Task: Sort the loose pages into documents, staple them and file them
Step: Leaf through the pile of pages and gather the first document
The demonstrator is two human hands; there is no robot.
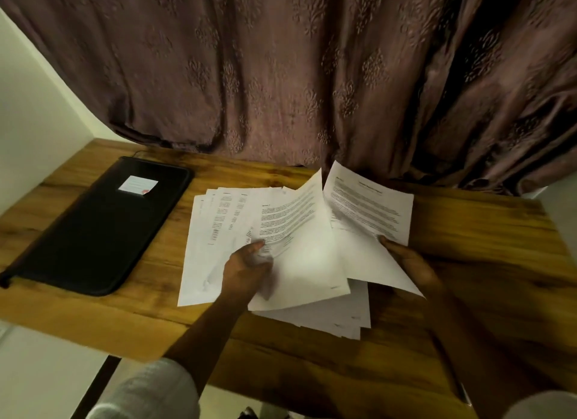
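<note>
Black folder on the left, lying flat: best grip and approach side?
The black folder lies flat and closed, so its top offers no pinch. Likely best to grip its near-left corner, coming from the left: it seems to reach the table edge, letting fingers slide under.

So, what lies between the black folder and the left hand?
Head view: a bare strip of wooden table beside the black folder, then fanned loose pages up to the left hand.
</note>
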